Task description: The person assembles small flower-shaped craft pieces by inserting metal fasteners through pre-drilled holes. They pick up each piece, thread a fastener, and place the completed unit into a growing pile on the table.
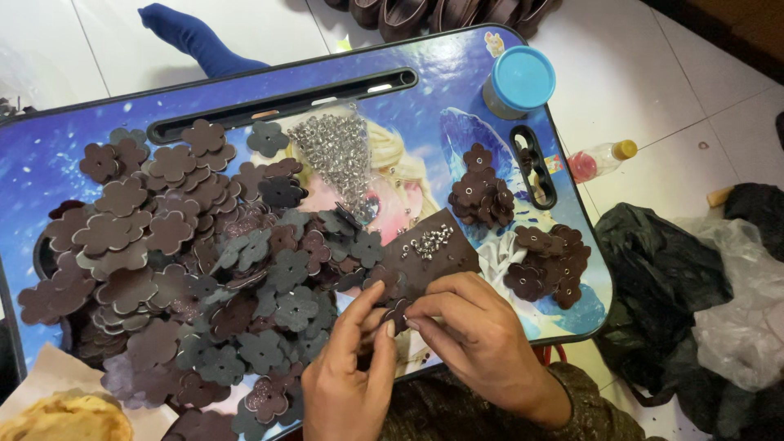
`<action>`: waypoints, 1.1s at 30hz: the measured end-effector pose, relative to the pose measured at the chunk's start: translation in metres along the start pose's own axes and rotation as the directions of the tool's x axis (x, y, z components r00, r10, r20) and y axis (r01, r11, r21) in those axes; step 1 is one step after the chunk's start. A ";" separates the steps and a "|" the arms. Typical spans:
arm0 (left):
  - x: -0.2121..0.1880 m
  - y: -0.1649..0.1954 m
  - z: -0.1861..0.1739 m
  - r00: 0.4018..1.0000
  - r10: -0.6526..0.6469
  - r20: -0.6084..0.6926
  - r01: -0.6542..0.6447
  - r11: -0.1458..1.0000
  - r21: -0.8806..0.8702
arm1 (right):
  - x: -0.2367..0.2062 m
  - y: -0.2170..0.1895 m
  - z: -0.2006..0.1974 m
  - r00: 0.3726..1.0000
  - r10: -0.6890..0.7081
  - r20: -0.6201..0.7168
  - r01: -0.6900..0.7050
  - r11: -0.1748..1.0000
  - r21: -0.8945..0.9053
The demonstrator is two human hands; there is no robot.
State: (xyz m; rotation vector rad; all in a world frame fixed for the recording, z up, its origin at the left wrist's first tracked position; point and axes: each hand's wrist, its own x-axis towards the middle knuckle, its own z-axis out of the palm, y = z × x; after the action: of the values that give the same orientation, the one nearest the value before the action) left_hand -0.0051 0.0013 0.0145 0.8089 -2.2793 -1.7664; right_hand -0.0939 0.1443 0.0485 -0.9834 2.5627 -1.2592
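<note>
Two hands meet at the near edge of the counter (73,131), a small lap table with a blue cartoon print. The left hand (347,371) and the right hand (478,335) both pinch one small dark brown flower piece (398,313) between thumb and fingertips; the fingers of each are curled in tight around it, and most of the piece is hidden by them. It sits just above the counter's near rim, right in front of a flat brown leather scrap (425,253) that carries a little cluster of silver rivets (431,241).

Left of the hands, a wide heap of flower cutouts (180,261) in brown and grey-green covers most of the counter, the pieces overlapping loosely. Behind the scrap lies a larger pile of silver rivets (336,151). On the right side stand two smaller groups of dark flower pieces: a stacked one (482,192) near a slotted hole in the counter, and another (547,265) closer to the right rim. A grey jar with a blue lid (516,80) stands at the far right corner.

On the tiled floor beside the counter lie a small bottle with a yellow cap (600,159), a black plastic bag (661,278) and a clear one (747,302). A flat bread on paper (61,416) shows at the lower left corner.
</note>
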 end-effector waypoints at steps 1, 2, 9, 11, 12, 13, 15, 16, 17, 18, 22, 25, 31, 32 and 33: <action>0.000 -0.001 0.000 1.000 0.018 0.003 -0.018 0.999 0.030 | 0.000 0.000 0.000 1.000 -0.010 -0.007 0.010 1.000 0.001; 0.000 -0.002 0.000 0.999 0.033 0.009 -0.033 0.999 0.020 | 0.000 0.001 0.000 1.000 -0.018 -0.012 0.018 1.000 0.004; -0.002 -0.002 0.002 0.998 0.067 0.020 -0.068 0.997 0.028 | -0.001 0.000 0.000 1.000 -0.021 -0.010 0.021 1.000 -0.014; -0.002 -0.002 0.001 0.998 0.063 0.028 -0.064 0.997 0.045 | -0.001 -0.001 0.000 1.000 -0.018 -0.010 0.018 1.000 -0.019; -0.002 -0.003 0.001 0.996 0.081 0.032 -0.083 0.995 0.054 | 0.000 -0.001 0.000 1.000 -0.018 -0.011 0.017 1.000 -0.021; -0.002 -0.003 0.001 0.994 0.099 0.036 -0.101 0.993 0.062 | 0.000 -0.001 0.000 1.000 -0.013 -0.011 0.013 1.000 -0.017; -0.002 -0.005 -0.001 0.989 0.138 0.051 -0.141 0.988 0.065 | 0.000 -0.001 -0.001 1.000 -0.005 -0.012 0.005 1.000 -0.010; -0.001 -0.006 -0.001 0.986 0.157 0.056 -0.161 0.985 0.067 | 0.000 -0.001 -0.001 0.999 0.027 -0.020 -0.027 0.999 0.047; -0.001 -0.008 -0.002 0.982 0.176 0.074 -0.181 0.981 0.075 | 0.000 0.000 0.000 0.998 0.060 -0.027 -0.057 0.993 0.104; 0.000 -0.009 -0.002 0.977 0.193 0.093 -0.201 0.976 0.083 | -0.001 0.001 0.000 0.995 0.094 -0.033 -0.087 0.983 0.161; -0.002 -0.012 -0.004 0.936 0.333 0.115 -0.346 0.932 0.111 | -0.006 0.008 0.000 0.998 0.052 0.021 -0.055 0.968 0.246; -0.004 -0.009 -0.001 0.957 0.273 0.094 -0.273 0.962 -0.007 | -0.015 0.015 0.007 0.987 0.157 0.020 -0.157 0.958 0.240; -0.002 0.002 0.000 0.994 -0.079 0.073 0.085 0.993 -0.083 | -0.028 0.031 0.020 0.886 0.414 0.208 -0.452 0.678 0.580; -0.002 0.004 0.000 0.993 -0.090 0.071 0.096 0.992 -0.083 | -0.029 0.033 0.019 0.873 0.422 0.246 -0.479 0.637 0.604; -0.002 0.005 -0.001 0.992 -0.104 0.072 0.109 0.990 -0.084 | -0.031 0.035 0.017 0.856 0.431 0.285 -0.507 0.594 0.625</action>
State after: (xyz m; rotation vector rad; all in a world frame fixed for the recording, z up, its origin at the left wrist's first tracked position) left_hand -0.0053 0.0024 0.0201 0.8834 -2.2197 -1.9529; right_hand -0.0809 0.1666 0.0062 -0.1728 1.7950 -1.6973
